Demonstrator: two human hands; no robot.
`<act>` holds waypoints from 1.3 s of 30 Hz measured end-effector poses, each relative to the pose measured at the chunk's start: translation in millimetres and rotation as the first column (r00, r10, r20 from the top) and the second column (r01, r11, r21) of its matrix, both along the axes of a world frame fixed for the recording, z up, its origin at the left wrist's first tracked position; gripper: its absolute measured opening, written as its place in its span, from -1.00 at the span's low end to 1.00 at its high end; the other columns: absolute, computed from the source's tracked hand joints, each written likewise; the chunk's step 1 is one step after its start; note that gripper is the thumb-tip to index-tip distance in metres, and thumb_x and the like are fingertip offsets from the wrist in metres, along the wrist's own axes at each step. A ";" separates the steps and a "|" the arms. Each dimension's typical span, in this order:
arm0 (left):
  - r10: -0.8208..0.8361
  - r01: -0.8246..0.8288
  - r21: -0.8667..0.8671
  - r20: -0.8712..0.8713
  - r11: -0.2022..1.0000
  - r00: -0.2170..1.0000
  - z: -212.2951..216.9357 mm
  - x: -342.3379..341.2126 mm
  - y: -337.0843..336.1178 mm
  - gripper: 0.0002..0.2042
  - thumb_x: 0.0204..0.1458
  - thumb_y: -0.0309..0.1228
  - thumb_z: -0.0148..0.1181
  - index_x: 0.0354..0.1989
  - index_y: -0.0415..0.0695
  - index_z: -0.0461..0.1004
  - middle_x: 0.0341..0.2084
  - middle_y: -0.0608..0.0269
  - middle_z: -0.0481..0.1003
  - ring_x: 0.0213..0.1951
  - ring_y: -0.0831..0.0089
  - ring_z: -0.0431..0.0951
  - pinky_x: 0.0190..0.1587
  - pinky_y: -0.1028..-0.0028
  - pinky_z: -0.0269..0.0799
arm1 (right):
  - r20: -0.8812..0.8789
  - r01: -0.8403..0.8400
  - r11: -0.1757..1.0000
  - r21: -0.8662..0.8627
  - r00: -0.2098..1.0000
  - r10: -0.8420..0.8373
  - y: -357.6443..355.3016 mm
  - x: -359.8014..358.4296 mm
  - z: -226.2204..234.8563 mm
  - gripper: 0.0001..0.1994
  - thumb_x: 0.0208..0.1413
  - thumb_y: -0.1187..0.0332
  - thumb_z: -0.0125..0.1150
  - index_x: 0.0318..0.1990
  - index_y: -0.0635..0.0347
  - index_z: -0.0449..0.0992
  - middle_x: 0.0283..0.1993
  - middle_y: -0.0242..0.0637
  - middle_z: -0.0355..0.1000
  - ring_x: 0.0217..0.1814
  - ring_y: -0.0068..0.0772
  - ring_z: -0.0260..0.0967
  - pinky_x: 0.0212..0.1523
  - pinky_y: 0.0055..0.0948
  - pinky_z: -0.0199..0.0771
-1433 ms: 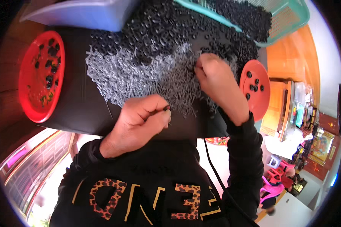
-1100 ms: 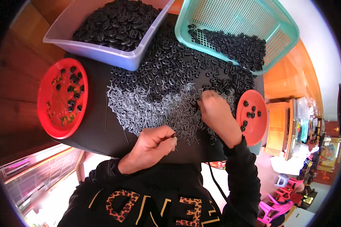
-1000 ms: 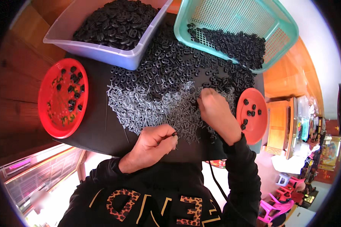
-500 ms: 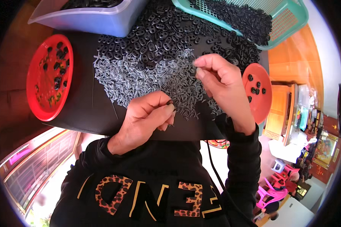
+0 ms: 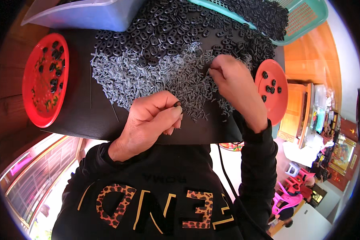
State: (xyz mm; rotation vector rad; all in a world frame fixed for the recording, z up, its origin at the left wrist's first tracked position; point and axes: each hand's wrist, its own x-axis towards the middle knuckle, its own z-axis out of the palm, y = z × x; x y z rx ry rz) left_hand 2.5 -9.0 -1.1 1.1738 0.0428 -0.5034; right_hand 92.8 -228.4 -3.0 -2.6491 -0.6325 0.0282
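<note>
My left hand (image 5: pixel 150 120) is closed near the front of the table, pinching a small black plastic piece (image 5: pixel 177 104) between thumb and forefinger. Only the piece's dark end shows; the curled fingers hide the rest. Over the right part of a heap of small silver springs (image 5: pixel 128 76) is my right hand (image 5: pixel 234 80), its thumb and forefinger brought together. Whatever is in that pinch is too small or hidden to make out. Behind the springs lie many black oval two-holed pieces (image 5: pixel 152 32), with smaller black parts (image 5: pixel 248 44) heaped to the right.
A red plate (image 5: pixel 28 92) with black pieces stands at the left, a paler red plate (image 5: pixel 274 106) with several at the right. A whitish bin (image 5: pixel 108 18) and a green basket (image 5: pixel 308 18) line the far side. A black cable (image 5: pixel 224 172) hangs by my right arm.
My right hand has shifted rightward over the springs, its back turned more upward and its fingers curled more. The left hand keeps its pinch on the black piece. The whole view has shifted slightly.
</note>
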 end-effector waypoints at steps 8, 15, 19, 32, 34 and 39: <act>0.000 -0.001 0.012 0.015 1.000 1.000 0.5 -2.9 4.0 -0.89 0.13 -0.53 -0.01 -0.42 -0.25 0.41 -0.58 0.36 0.43 -0.57 0.74 0.32 -0.51 0.68 0.24 | 0.033 0.018 1.000 0.011 0.999 -0.019 -6.6 7.5 3.6 -0.91 -0.03 0.55 0.12 -0.35 0.32 0.37 -0.38 -0.04 0.40 -0.31 0.00 0.39 -0.31 -0.22 0.36; -0.008 0.007 0.018 0.023 1.000 1.000 1.0 -1.4 4.5 -0.89 0.13 -0.52 0.00 -0.42 -0.25 0.41 -0.58 0.37 0.42 -0.57 0.75 0.32 -0.51 0.68 0.25 | 0.002 0.041 0.997 -0.058 0.999 -0.041 -17.2 0.9 4.9 -0.90 -0.01 0.52 0.12 -0.32 0.30 0.37 -0.37 -0.06 0.40 -0.30 -0.02 0.40 -0.30 -0.25 0.37; -0.019 0.018 0.018 0.018 1.000 1.000 1.6 -1.9 5.9 -0.90 0.12 -0.52 0.01 -0.41 -0.24 0.42 -0.58 0.38 0.42 -0.57 0.75 0.31 -0.51 0.68 0.25 | 0.024 0.037 0.999 -0.026 0.999 -0.036 -14.8 2.5 3.9 -0.91 0.00 0.51 0.12 -0.33 0.31 0.38 -0.37 -0.04 0.41 -0.33 -0.01 0.39 -0.32 -0.24 0.37; 0.028 -0.028 0.009 0.031 1.000 0.999 1.8 -3.6 3.3 -0.90 0.12 -0.55 -0.01 -0.39 -0.26 0.43 -0.55 0.34 0.43 -0.57 0.73 0.32 -0.49 0.69 0.25 | 0.039 0.038 0.999 -0.013 0.999 -0.038 -1.9 8.9 1.1 -0.92 -0.04 0.49 0.11 -0.44 0.34 0.38 -0.50 -0.01 0.39 -0.43 0.03 0.38 -0.43 -0.23 0.34; 0.032 -0.032 -0.003 0.034 0.999 0.999 0.8 -2.8 1.5 -0.90 0.12 -0.55 -0.01 -0.39 -0.26 0.43 -0.56 0.34 0.44 -0.57 0.73 0.32 -0.49 0.69 0.25 | 0.057 0.028 0.995 0.095 0.998 -0.033 -2.3 8.7 8.0 -0.95 -0.08 0.54 0.11 -0.45 0.33 0.37 -0.55 -0.07 0.36 -0.52 -0.08 0.35 -0.48 -0.33 0.32; 0.051 -0.056 0.050 0.104 0.997 0.993 -1.1 -2.6 -5.6 -0.88 0.09 -0.54 -0.07 -0.38 -0.27 0.41 -0.57 0.21 0.44 -0.63 0.58 0.33 -0.60 0.60 0.25 | 0.021 0.068 0.977 0.203 0.997 -0.073 -3.1 6.2 9.2 -0.93 -0.13 0.58 0.12 -0.44 0.30 0.38 -0.59 -0.18 0.33 -0.60 -0.34 0.28 -0.51 -0.43 0.29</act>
